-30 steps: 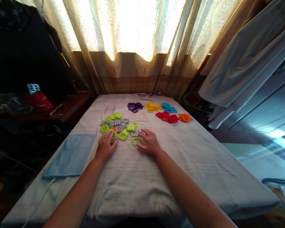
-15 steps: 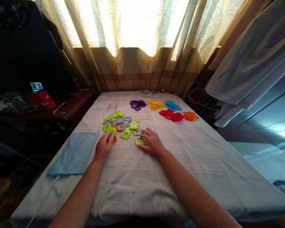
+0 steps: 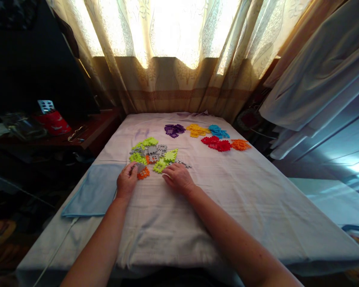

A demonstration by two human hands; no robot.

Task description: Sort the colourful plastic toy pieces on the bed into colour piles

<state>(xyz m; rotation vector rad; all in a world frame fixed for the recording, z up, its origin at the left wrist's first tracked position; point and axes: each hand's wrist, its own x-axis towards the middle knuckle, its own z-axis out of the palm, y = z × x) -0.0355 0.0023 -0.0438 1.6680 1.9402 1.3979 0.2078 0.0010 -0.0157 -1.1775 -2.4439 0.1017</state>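
My left hand [image 3: 127, 179] is closed on a grey piece [image 3: 140, 168], with thumb and fingers at its left edge. Just right of that piece lies an orange piece [image 3: 144, 173]. My right hand [image 3: 177, 177] has its fingers bent together at the near side of the mixed pile; whatever may be under them is hidden. Lime green pieces [image 3: 149, 141], grey pieces [image 3: 161, 150] and a bit of orange make up this pile. A lime piece [image 3: 159, 166] lies just left of my right fingertips, and grey teeth [image 3: 184, 164] show beyond that hand.
Farther back lie purple [image 3: 174, 130], yellow [image 3: 197, 130], blue [image 3: 218, 131], red [image 3: 217, 144] and orange [image 3: 241, 144] piles. A blue cloth [image 3: 91, 191] lies at the left. A side table [image 3: 92, 137] holds a red container [image 3: 53, 122] and a glass jar [image 3: 23, 126].
A grey piece is now in my left hand. My right hand has moved left and its fingers have drawn together; the lime frame that was beside it no longer shows.
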